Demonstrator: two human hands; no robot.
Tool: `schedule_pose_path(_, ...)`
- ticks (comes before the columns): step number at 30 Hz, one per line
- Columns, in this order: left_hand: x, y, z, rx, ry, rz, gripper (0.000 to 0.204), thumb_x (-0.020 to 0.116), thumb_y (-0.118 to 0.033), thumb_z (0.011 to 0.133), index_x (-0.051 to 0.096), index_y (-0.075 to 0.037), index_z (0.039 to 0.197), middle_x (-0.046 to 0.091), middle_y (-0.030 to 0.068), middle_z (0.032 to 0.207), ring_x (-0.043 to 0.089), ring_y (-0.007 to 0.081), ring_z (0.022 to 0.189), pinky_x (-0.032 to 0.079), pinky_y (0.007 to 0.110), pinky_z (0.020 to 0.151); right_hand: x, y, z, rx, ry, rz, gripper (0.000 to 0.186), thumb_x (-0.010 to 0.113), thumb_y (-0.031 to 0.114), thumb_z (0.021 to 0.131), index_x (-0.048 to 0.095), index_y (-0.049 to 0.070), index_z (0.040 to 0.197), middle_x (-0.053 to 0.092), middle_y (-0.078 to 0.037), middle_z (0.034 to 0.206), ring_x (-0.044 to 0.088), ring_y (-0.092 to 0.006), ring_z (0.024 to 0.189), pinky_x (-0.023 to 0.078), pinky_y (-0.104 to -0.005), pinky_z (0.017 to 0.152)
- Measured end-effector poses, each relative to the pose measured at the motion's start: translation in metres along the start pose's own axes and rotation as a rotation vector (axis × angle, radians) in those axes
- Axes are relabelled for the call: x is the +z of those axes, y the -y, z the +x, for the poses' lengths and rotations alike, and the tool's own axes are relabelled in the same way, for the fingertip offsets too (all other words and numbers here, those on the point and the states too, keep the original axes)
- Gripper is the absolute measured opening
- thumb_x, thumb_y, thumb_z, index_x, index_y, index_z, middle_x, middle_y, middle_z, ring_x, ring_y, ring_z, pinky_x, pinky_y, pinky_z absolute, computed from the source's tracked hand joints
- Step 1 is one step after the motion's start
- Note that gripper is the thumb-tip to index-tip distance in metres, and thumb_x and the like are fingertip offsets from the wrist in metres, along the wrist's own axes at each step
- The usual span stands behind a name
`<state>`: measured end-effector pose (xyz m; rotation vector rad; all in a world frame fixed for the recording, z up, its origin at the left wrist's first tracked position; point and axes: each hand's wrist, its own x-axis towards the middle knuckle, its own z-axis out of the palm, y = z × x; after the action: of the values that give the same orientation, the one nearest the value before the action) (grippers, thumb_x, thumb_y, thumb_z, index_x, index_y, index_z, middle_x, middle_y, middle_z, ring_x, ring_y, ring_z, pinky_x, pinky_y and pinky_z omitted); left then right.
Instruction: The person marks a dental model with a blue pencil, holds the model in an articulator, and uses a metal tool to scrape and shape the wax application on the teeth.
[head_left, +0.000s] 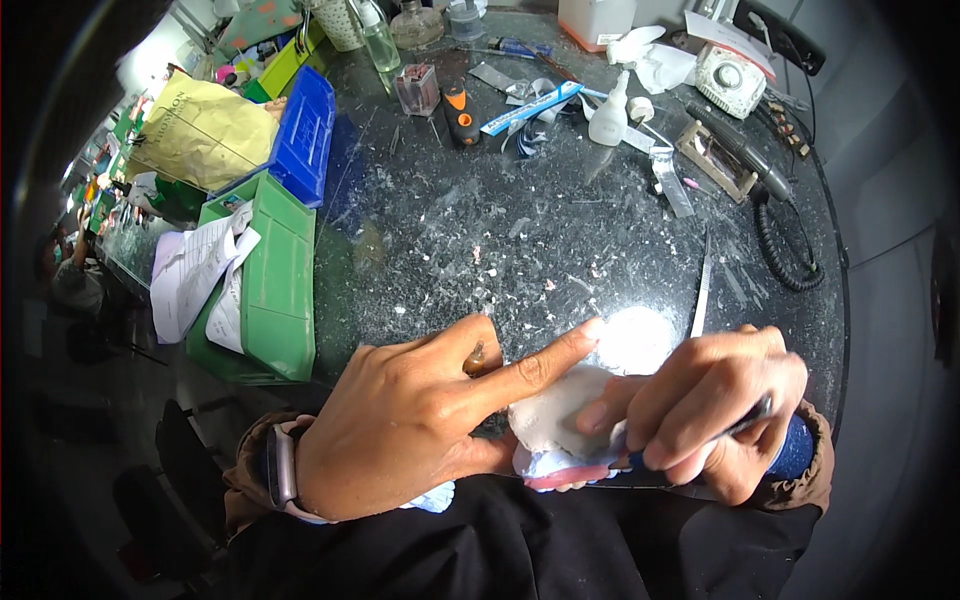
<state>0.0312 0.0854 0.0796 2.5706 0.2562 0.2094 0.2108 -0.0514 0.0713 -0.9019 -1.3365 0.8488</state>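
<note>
My left hand (410, 420), wearing a watch, grips a pale grey plaster cast (550, 405) at the desk's front edge, its index finger stretched over the top and the others curled. Beneath the plaster show a light blue layer and a pink piece (565, 478) with small pale bumps along its lower side. My right hand (720, 400) is closed on a slim dark-handled tool (762, 408), with the thumb pressed on the cast; the tool's tip is hard to make out.
On the speckled dark desk (440, 250) stand a green bin (275, 280) with papers, a blue bin (305, 135), bottles (380, 45) and a squeeze bottle (608, 120). A corded handpiece (750, 155) and control box (730, 80) lie right. Another person (75, 275) is at far left.
</note>
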Motion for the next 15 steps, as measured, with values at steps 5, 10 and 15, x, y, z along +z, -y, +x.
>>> schedule_pose_path(5,0.0,0.001,-0.006,-0.052,-0.053,-0.015,0.071,0.08,-0.011,0.055,0.061,-0.016,0.124,0.049,0.0031,0.071,0.052,0.0143,0.057,0.044,0.029,0.051,-0.006,-0.01,0.006,-0.07,-0.14,0.026,0.016,0.059,0.02,0.09,0.051,0.006,0.091,0.055,-0.012,0.082,0.066,-0.0236,0.08,0.054,-0.0435,0.086)
schedule_pose_path(10,-0.003,0.007,-0.004,-0.074,-0.08,-0.186,0.067,0.078,-0.012,0.066,0.054,-0.006,0.128,0.06,0.0096,0.091,0.06,0.0179,0.073,0.049,0.03,0.066,-0.01,-0.015,0.005,-0.119,-0.436,-0.012,0.021,0.055,0.018,0.093,0.048,-0.001,0.098,0.058,-0.017,0.088,0.066,-0.0335,0.088,0.056,-0.0438,0.078)
schedule_pose_path(15,0.015,0.02,-0.009,-0.177,-0.171,-0.983,0.057,0.055,-0.014,0.093,0.028,0.0,0.141,0.059,0.0095,0.109,0.057,0.0098,0.092,0.048,0.027,0.08,-0.016,-0.022,-0.002,-0.124,-0.598,-0.067,0.018,0.052,0.017,0.094,0.046,0.0,0.099,0.06,-0.014,0.081,0.068,-0.0304,0.079,0.056,-0.0453,0.075)
